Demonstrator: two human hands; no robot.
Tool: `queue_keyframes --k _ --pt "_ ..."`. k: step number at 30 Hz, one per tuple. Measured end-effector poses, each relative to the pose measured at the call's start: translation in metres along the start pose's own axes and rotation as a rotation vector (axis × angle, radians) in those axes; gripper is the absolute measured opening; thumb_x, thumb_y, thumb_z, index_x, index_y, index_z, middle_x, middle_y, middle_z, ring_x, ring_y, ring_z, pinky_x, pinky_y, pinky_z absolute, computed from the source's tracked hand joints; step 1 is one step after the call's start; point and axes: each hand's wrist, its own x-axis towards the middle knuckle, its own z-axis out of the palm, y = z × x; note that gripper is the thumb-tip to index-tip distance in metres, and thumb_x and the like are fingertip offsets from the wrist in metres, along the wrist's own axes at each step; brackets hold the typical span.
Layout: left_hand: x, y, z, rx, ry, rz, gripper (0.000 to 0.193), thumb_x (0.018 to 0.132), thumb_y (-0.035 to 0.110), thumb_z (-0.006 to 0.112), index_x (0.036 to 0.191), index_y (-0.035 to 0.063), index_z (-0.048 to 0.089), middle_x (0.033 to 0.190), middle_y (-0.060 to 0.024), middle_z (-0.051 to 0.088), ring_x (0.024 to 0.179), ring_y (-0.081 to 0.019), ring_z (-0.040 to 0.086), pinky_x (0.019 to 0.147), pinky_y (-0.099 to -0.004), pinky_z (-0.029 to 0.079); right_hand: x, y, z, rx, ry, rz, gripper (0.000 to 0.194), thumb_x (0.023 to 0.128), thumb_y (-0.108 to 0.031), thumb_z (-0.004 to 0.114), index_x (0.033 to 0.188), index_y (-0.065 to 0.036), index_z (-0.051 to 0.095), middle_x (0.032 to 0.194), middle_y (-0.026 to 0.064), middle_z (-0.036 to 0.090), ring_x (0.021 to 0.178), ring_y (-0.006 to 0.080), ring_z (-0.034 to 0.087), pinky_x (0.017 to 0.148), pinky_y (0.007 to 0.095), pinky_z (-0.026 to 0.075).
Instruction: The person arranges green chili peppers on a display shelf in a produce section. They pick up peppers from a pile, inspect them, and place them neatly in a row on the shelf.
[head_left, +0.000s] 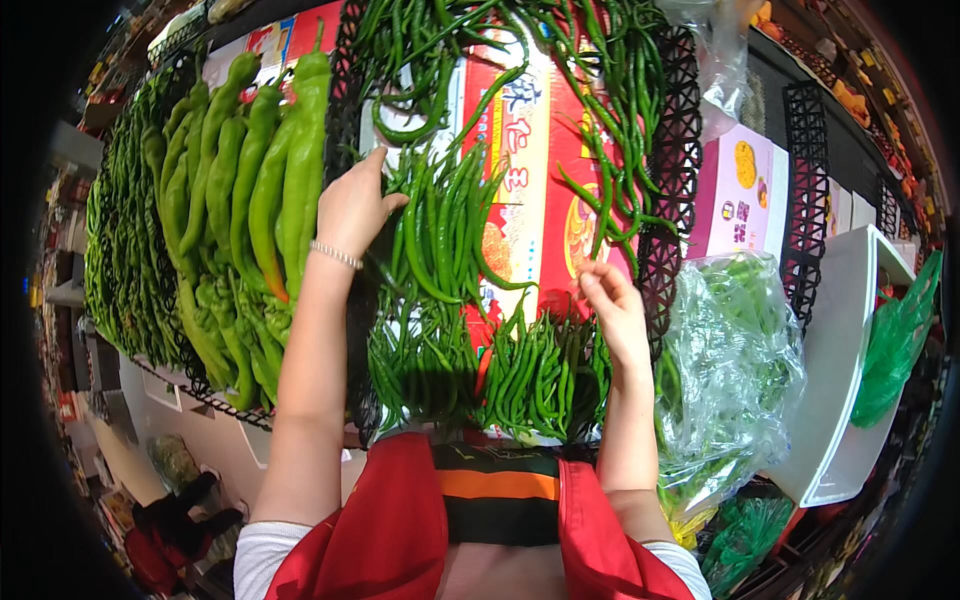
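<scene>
My left hand (356, 199) is at the left side of a loose bunch of long green chili peppers (442, 225), thumb and forefinger apart. Its other fingers are partly hidden. My right hand (616, 304) hovers at the right above the red printed cardboard (551, 270), fingertips bent close together. Whether a thin stem or pepper tip is between them cannot be made out. Nearest the body, a row of shorter-looking green chilies (540, 375) runs along the front edge. More long chilies (626, 97) hang down at the upper right, and others (420, 45) lie upper left.
Black plastic lattice dividers (675, 150) flank the chilies. To the left lie large light-green peppers (259, 172) and green long beans (127, 247). On the right are a clear plastic bag of greens (731, 360), a pink box (742, 191), a white bin (832, 390) and a green plastic bag (896, 352).
</scene>
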Motion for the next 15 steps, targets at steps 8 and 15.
queue_keyframes --k 8,15 --pt "-0.054 0.032 0.059 -0.105 0.24 0.47 0.027 0.078 0.018 0.064 0.103 0.0089 0.06 0.119 -0.0088 0.053 0.113 -0.0305 0.046 0.095 -0.0416 0.038 0.076 0.011 -0.012 -1.012 0.551 -0.333 0.027 0.08 -0.024 0.063 0.095 -0.002 0.061 0.082 0.0164 0.064 0.074 0.0332 0.063 0.066 0.0402 0.05" --pt "-0.058 0.024 0.066 -0.12 0.223 0.423 0.029 0.075 0.019 0.064 0.103 0.0134 0.063 0.128 -0.0043 0.049 0.121 -0.0305 0.04 0.101 -0.0439 0.033 0.1 -0.01 -0.01 -0.892 0.57 -0.27 0.031 0.071 -0.02 0.063 0.093 0.0 0.056 0.073 0.017 0.06 0.07 0.0341 0.06 0.066 0.0397 0.048"
